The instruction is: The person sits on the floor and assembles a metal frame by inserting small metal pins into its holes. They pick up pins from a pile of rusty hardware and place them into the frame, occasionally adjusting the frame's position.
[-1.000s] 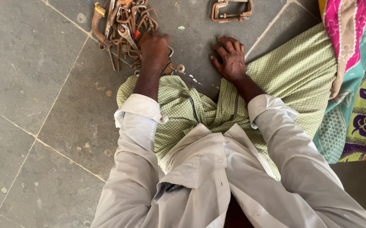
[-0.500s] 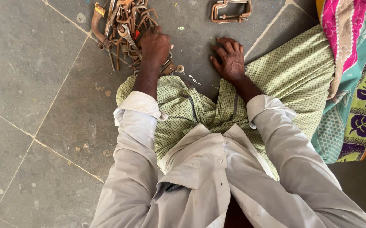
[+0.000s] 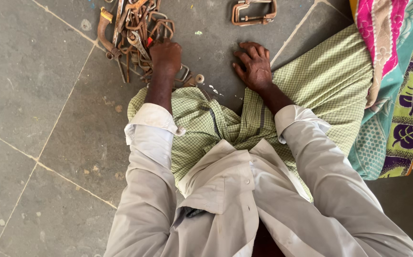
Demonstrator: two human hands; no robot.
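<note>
Ideally, one rusty bent metal hook point(image 3: 161, 28) is singled out by the closed left hand point(image 3: 167, 57), while the open right hand point(image 3: 254, 66) is braced flat on the grey stone floor point(image 3: 49, 119).

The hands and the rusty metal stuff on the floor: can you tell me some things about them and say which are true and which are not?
1. The left hand rests on a pile of rusty metal tools. True.
2. The right hand holds the metal clamp. False: it lies flat on the grey stone floor, apart from the clamp, which sits farther up by itself.
3. The person wears a green checked cloth over the legs. True.
4. The colourful patterned fabric lies under the tool pile. False: it is at the right edge, far from the pile.
5. The person wears a white long-sleeved shirt. True.
</note>
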